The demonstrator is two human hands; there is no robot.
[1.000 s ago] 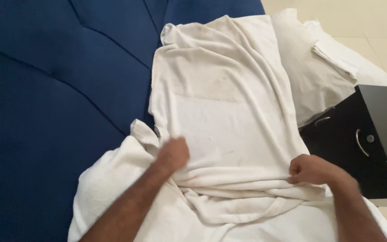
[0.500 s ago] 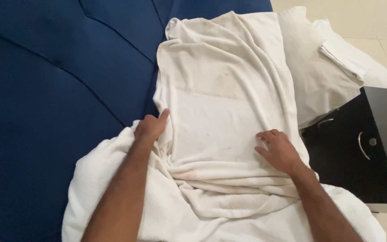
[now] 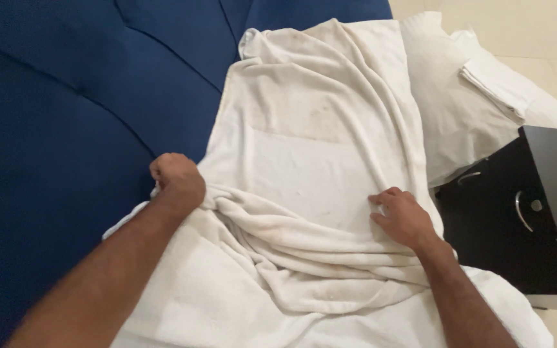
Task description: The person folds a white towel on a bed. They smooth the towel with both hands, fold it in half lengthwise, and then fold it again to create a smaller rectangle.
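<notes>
So here's my view looking down: my left hand is balled into a fist, bunching up the left edge of a big white towel a bit left of the frame's center. My right hand is lying on the same towel right of center, fingers loosely curled and pressing into the cloth, not really clamped around anything as far as I can tell. The towel runs from the top middle of the frame down to the bottom, flat-ish up top with some faint yellowish stains, and all wrinkled into folds between my hands. It's draped over a dark blue padded surface that fills the whole left side. On the upper right there's a white pillow, touching the towel's right edge, with a small folded white cloth on it. At the right edge sits a black nightstand with curved silver handles.
</notes>
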